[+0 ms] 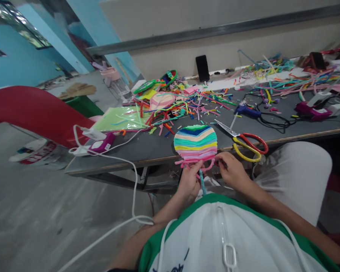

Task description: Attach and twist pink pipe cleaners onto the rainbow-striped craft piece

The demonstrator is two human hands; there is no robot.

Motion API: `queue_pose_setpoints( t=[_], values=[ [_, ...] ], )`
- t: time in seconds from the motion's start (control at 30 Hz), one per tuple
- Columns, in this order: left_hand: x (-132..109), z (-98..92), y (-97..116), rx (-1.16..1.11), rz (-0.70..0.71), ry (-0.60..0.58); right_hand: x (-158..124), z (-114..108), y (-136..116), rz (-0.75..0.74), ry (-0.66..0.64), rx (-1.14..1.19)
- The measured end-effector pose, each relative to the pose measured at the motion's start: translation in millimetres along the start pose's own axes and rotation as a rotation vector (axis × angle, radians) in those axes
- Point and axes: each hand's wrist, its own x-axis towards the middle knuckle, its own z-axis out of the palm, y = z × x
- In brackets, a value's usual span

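A round piece made of pipe cleaners in chevron stripes (196, 140), green and blue at the top down to pink, lies at the table's front edge. My left hand (189, 179) is closed on its lower edge, thumb over the pink strands. A loose pink pipe cleaner (209, 166) curves along that edge, and the fingers of my right hand (231, 169) pinch its right end. Below the left thumb hangs a teal fuzzy stem (202, 183); its upper end is partly hidden. Scissors (242, 141) with one red and one yellow handle lie open just beyond my right hand.
Behind the scissors rests a blue glue gun (248, 111) with a black cord. Cut pipe-cleaner scraps (204, 102) cover the table's back. A phone (202, 68) leans on the wall. At left, a white cable (134, 181) hangs from a purple power strip (103, 143), crossing near my left forearm.
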Motion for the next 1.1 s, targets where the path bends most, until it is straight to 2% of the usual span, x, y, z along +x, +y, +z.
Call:
queue_pose_setpoints(
  t=[0.07,0.13,0.23,0.3,0.37,0.5,0.67,0.9,0.97,1.1],
  values=[
    [0,-1.5,2,-0.009,-0.027,0.012,3,0,0,0.165,0.07,0.161],
    [0,-4.1,3,-0.018,-0.067,0.021,5,1,1,0.371,0.075,0.333],
    [-1,-8.6,4,-0.03,-0.118,0.021,6,4,1,0.556,-0.114,0.584],
    [-2,-10.9,5,-0.023,-0.142,-0.019,5,7,1,0.602,-0.213,0.704],
    [-4,-12.3,5,-0.003,-0.164,-0.077,4,9,-1,0.647,-0.221,0.782],
    [-6,-13.4,3,0.05,-0.175,-0.156,3,15,-3,0.724,-0.136,0.895],
    [-5,-13.9,1,0.128,-0.19,-0.155,0,21,-5,0.819,-0.032,1.069],
    [-3,-16.7,-3,0.17,-0.153,-0.183,-2,25,-13,0.984,0.02,1.266],
    [-2,-17.1,-4,0.161,-0.138,-0.189,-2,26,-14,0.993,0.025,1.286],
    [-6,-18.5,2,0.141,-0.132,-0.2,-2,24,-15,0.901,-0.005,1.237]
  ],
)
